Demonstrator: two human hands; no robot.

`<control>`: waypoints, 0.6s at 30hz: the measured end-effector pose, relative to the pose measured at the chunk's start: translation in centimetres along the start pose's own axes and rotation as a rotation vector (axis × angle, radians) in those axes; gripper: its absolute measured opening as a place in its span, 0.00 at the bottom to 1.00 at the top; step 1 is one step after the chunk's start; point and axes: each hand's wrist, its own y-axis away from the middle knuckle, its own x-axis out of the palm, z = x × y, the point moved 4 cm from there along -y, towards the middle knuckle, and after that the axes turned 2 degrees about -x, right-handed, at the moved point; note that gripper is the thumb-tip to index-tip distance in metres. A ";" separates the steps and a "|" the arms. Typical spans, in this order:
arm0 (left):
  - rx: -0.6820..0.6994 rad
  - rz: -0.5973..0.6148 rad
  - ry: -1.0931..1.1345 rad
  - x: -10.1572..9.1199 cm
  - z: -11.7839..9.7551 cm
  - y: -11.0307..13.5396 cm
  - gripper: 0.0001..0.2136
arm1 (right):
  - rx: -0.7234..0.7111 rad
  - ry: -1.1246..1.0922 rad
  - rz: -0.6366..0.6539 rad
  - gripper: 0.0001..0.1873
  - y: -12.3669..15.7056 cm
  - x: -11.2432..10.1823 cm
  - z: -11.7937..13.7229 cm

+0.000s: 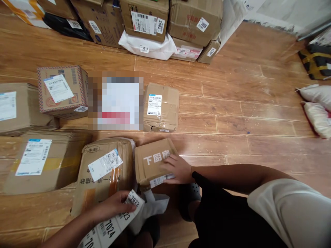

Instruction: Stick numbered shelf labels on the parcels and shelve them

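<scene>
My right hand (177, 168) lies on a small brown cardboard box (151, 162) printed with white characters, its fingers curled over the box's near edge. My left hand (113, 206) is closed on a strip of white number stickers (113, 224) reading 7022, 7023, 7024. The strip hangs down toward me in front of a large taped brown parcel (103, 172) with a white shipping label. A grey plastic bag (152, 205) lies below the small box.
Several labelled cardboard boxes (62, 89) lie on the wooden floor (232, 113) to the left and ahead, one of them (160, 107) just beyond the small box. More numbered parcels (144, 19) are stacked along the back. White sacks (317, 106) lie at the right edge.
</scene>
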 end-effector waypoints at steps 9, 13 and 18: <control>-0.009 -0.100 0.230 0.5 0.3 -2.6 0.24 | 0.615 -0.261 0.133 0.54 -3.2 -2.4 -8.6; 0.026 -0.274 0.430 -0.2 0.1 -2.4 0.22 | 0.959 -0.622 0.004 0.48 -0.5 -1.1 -9.2; 0.238 -0.297 0.631 -2.0 -2.9 -3.5 0.19 | 1.255 -1.036 -0.358 0.42 2.1 1.9 -7.1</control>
